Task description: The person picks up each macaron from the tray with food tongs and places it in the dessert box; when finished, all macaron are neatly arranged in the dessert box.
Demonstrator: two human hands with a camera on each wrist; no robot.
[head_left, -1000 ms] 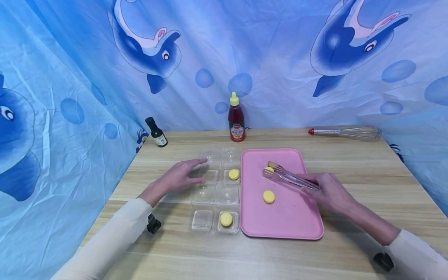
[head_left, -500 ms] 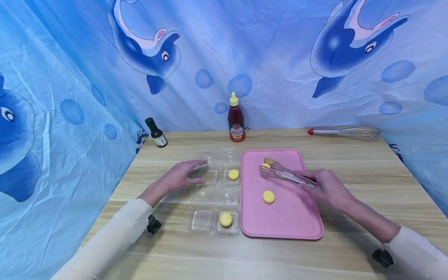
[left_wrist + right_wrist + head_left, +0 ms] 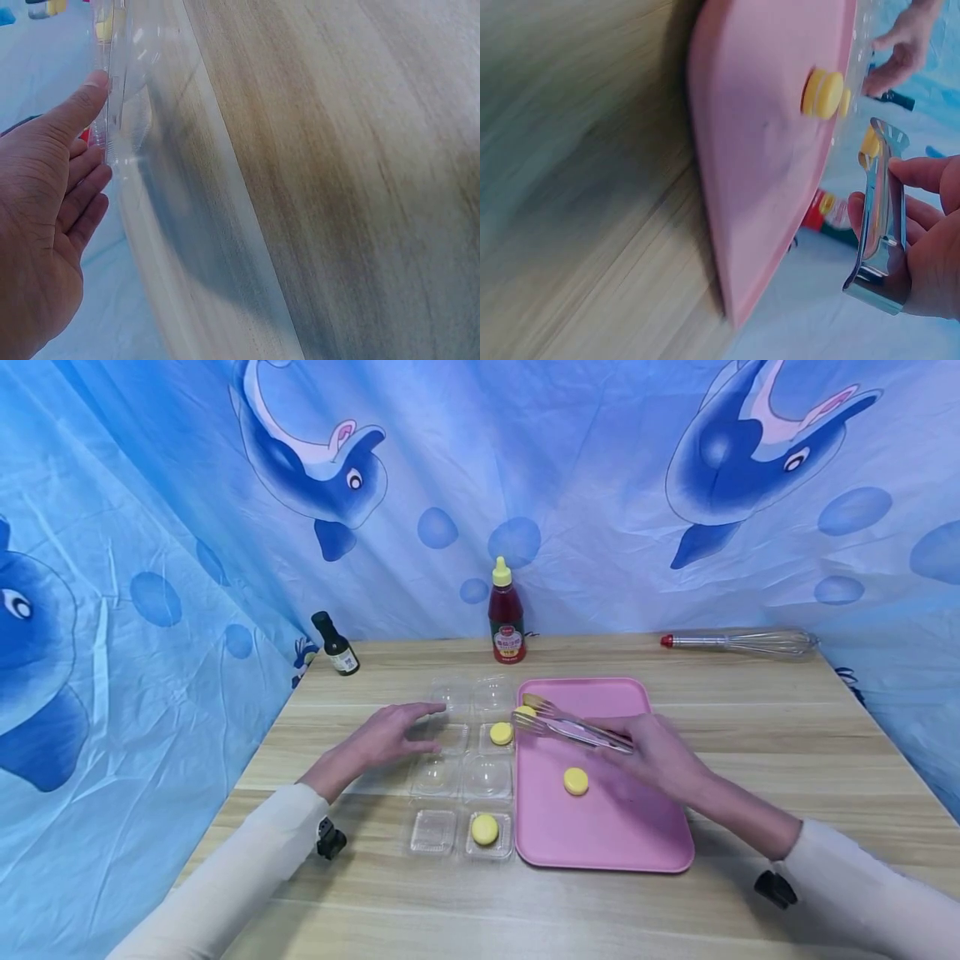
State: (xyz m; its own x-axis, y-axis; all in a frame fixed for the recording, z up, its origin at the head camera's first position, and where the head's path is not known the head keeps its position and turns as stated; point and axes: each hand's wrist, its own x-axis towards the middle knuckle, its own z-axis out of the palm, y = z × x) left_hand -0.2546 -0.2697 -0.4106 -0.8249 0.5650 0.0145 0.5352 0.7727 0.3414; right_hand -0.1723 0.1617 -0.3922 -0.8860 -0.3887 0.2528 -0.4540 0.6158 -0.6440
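Note:
My right hand [image 3: 648, 752] grips metal tongs [image 3: 577, 731], whose tips hold a yellow macaron [image 3: 525, 712] over the left rim of the pink tray [image 3: 607, 835]. A second macaron [image 3: 576, 781] lies on that tray. To its left stand several small clear plastic boxes with domed lids tipped back. One macaron [image 3: 501, 733] sits in the back right box, and another macaron [image 3: 484, 830] in the front right box [image 3: 501, 852]. My left hand [image 3: 386, 737] is at the back left box [image 3: 452, 739], fingers extended and thumb right at its edge.
Behind the boxes stands a red sauce bottle [image 3: 507, 618] with a yellow cap. A small dark bottle [image 3: 335, 645] is at the back left, and a whisk [image 3: 742, 643] lies along the back right edge. A blue dolphin-print curtain [image 3: 570, 510] hangs behind the wooden table.
My right hand has moved left with the tongs, carrying the macaron from the tray's middle to its left rim. My left hand has stayed in place.

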